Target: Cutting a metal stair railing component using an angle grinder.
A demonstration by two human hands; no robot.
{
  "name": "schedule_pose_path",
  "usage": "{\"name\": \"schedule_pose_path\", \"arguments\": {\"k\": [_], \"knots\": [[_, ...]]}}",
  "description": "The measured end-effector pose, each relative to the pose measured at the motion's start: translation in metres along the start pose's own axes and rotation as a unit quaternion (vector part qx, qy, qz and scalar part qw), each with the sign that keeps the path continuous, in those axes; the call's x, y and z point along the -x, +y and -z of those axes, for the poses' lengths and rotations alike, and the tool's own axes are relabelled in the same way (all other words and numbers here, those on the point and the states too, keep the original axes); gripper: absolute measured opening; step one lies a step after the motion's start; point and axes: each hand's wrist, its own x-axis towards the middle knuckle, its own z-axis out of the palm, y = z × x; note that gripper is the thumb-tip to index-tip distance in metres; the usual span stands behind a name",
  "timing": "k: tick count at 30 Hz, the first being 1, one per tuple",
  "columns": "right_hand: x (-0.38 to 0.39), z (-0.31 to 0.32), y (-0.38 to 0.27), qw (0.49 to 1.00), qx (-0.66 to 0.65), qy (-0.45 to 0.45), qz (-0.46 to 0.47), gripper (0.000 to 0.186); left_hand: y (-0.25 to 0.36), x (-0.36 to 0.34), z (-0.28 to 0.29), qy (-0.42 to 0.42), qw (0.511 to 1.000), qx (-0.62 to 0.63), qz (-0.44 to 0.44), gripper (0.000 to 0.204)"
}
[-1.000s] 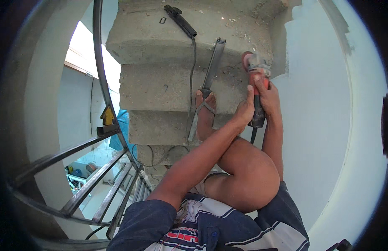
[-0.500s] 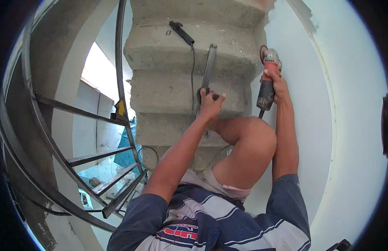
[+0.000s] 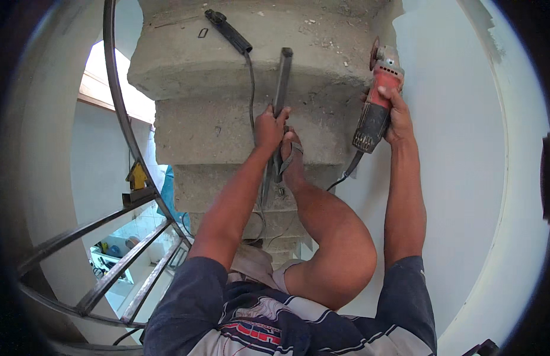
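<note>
My left hand (image 3: 269,132) is closed around a dark square metal tube (image 3: 283,80), which leans along the concrete steps with its upper end against a step edge. Right beside that hand, my foot (image 3: 291,144) in a sandal rests on a step, close against the tube. On the right, my right hand (image 3: 398,116) grips a red and black angle grinder (image 3: 381,98) by its body. The grinder's disc (image 3: 374,53) points up, near the white wall, and its cord hangs down from the rear end.
A black welding electrode holder (image 3: 228,32) lies on the upper step (image 3: 180,47), its cable running down past the tube. At left stands a metal railing (image 3: 122,101) with a yellow magnetic holder (image 3: 137,175) on it; beyond it is a drop. A white wall (image 3: 453,148) borders the right.
My left hand has moved from beside the sandal onto the tube and closed around it. The grinder stays in my right hand, tilted a little more. The whole view has shifted.
</note>
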Motion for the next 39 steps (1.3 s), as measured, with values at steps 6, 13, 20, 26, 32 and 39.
{"name": "schedule_pose_path", "arguments": {"k": [6,13,20,26,32,39], "knots": [[-0.027,0.003,0.003,0.992,0.022,-0.120,-0.031,0.047,0.033,-0.012,-0.012,0.121,0.986,-0.108,-0.030,0.034],[-0.042,-0.007,-0.008,0.976,0.083,-0.196,-0.053,0.057,0.033,-0.011,-0.027,0.159,0.981,-0.076,-0.081,0.029],[-0.043,-0.017,-0.015,0.966,0.116,-0.215,-0.081,0.065,0.029,-0.017,-0.005,0.110,0.987,-0.087,-0.072,0.029],[-0.049,-0.023,-0.014,0.958,0.140,-0.236,-0.088,0.066,0.023,-0.021,0.000,0.052,0.990,-0.109,-0.070,0.029],[-0.061,-0.029,-0.025,0.944,0.183,-0.264,-0.073,0.063,0.028,-0.019,-0.001,0.028,0.988,-0.144,-0.047,0.033],[-0.064,-0.045,-0.026,0.945,0.209,-0.238,-0.085,0.061,0.021,-0.019,-0.001,0.039,0.986,-0.155,-0.050,0.036]]}}
